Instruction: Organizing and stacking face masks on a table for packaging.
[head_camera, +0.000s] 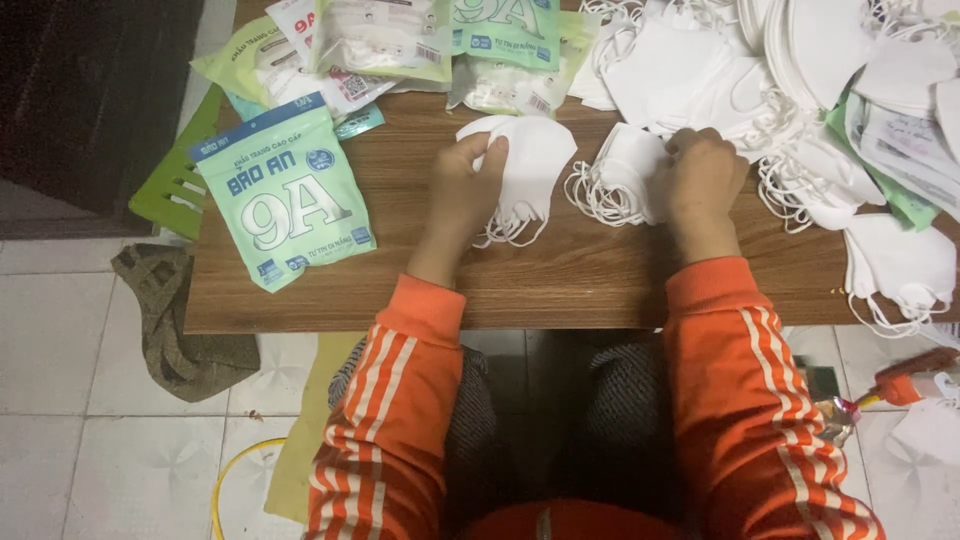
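The left hand (468, 185) is closed around the edge of a small stack of white face masks (528, 165), fingers pinching the left side so that the masks fan out to the right of the grip and their elastic loops trail down onto the wooden table (560, 285). The right hand (703, 172) rests knuckles-up on a second bundle of white masks (620, 175), its fingers curled onto them; whether it truly clasps them cannot be told, since the fingertips are hidden. Both sleeves are orange with white stripes. Well to the left of the left-hand grip lies a flat pale-green pouch (285, 195) with a blue band along its top edge and large white lettering, set at a slight tilt. Above and behind the grip, at the table's far edge, more green and clear pouches (385, 45) overlap in a row. Beyond and to the right of the right hand spreads a loose heap of white masks (800, 80), with some printed paper sheets (905, 150) tucked among them.
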